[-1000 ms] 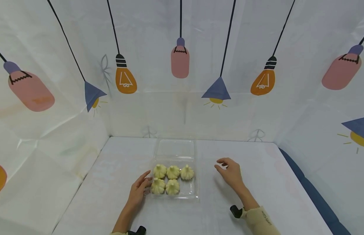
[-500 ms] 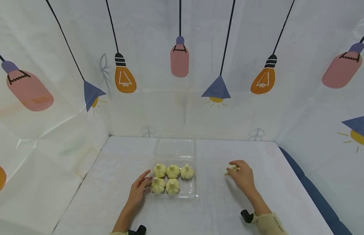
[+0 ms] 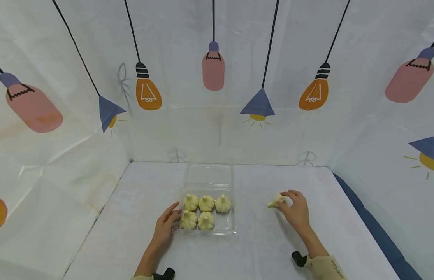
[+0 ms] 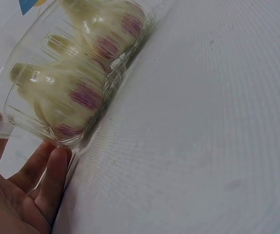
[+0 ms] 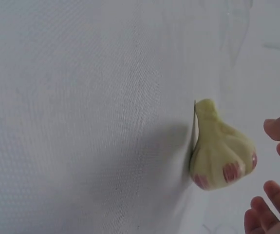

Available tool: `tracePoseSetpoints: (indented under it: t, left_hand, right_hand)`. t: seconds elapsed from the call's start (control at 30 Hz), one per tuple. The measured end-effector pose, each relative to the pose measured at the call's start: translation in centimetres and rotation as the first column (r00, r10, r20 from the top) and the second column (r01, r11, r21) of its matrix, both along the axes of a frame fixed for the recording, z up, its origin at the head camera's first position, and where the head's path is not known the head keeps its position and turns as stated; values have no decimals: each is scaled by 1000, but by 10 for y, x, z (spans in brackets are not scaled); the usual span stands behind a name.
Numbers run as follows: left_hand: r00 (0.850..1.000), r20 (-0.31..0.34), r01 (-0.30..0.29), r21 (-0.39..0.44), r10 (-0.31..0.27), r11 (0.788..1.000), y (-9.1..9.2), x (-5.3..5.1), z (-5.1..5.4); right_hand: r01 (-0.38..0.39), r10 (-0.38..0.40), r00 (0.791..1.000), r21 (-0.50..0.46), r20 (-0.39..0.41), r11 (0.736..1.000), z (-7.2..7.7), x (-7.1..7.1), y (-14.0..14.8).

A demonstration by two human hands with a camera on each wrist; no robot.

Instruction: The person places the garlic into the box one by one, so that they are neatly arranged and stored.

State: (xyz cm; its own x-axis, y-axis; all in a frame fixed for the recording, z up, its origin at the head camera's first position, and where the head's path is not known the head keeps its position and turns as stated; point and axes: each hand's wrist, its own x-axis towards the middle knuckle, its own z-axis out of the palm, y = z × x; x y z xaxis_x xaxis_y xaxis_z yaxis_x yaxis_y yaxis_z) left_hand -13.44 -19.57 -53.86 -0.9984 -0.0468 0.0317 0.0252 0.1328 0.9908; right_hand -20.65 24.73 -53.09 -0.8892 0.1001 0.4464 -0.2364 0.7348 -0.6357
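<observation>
A clear plastic clamshell box [image 3: 225,225] lies with its lid laid back, holding several garlic bulbs [image 3: 206,203] in two rows. At the front right of the box a spot has no bulb. My left hand [image 3: 165,224] rests against the box's left side, and in the left wrist view its fingertips [image 4: 57,158] touch the lower corner. One loose garlic bulb [image 3: 278,200] lies on its side to the right of the box, its stem toward the left. My right hand [image 3: 296,212] is beside this bulb with thumb and fingers spread; the right wrist view shows a gap between them.
A white cloth-covered table [image 3: 252,249] carries everything. White curtains [image 3: 188,128] printed with lamps stand behind and at both sides. Dark blue material [image 3: 374,237] runs along the table's right edge. The raised lid [image 3: 208,175] lies behind the box.
My right hand has moved right, past the loose garlic bulb, and now stands on its right side, leaving more of the bulb showing. The left hand and box have stayed put.
</observation>
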Motion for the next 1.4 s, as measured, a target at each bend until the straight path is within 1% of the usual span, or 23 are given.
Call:
tracePoseSetpoints:
  t: [0.13,0.23,0.37,0.47,0.53,0.6,0.7,0.83,0.93,1.13,1.3,1.4]
  left_hand:
    - [1000,-16,9,24,-8,1000,-2,-4,-6]
    - [1000,-20,-1,42,2,999,-5,-8,-18]
    - [1000,-7,-25,38,25,999,-7,-11,-34]
    - [1000,-8,-28,31,28,999,-8,-12,-38]
    - [1000,-8,-26,37,26,999,-8,-12,-38]
    - [1000,-9,-20,41,21,999,-7,-11,-35]
    - [1000,-19,-10,41,10,999,-5,-8,-25]
    - [1000,-22,0,23,1,1000,-1,-3,-9]
    - [1000,-11,-3,14,3,1000,0,-1,-5]
    - [1000,-8,-3,16,3,1000,0,-1,-5]
    - [1000,-11,-5,16,5,1000,0,-1,-5]
    - [1000,-23,-6,21,6,1000,-3,-5,-17]
  right_hand:
    - [-22,21,998,15,57,1000,0,-4,2]
    - [-40,37,994,19,105,999,-1,-7,2]
    - [-57,50,983,29,177,998,-3,-10,2]
    - [-71,63,974,30,216,997,-4,-12,1]
    - [-79,70,971,29,228,996,-5,-14,0]
    - [-87,78,970,28,231,996,-5,-14,-2]
    - [-89,79,970,34,232,995,-4,-15,-4]
    - [-84,71,963,38,260,996,-5,-15,-5]
    - [-72,57,956,44,287,996,-5,-15,-5]
    - [-43,25,954,55,298,998,-7,-16,-3]
    - [-55,46,952,22,302,998,-10,-19,0]
    - [-54,53,944,-4,325,999,-13,-21,0]
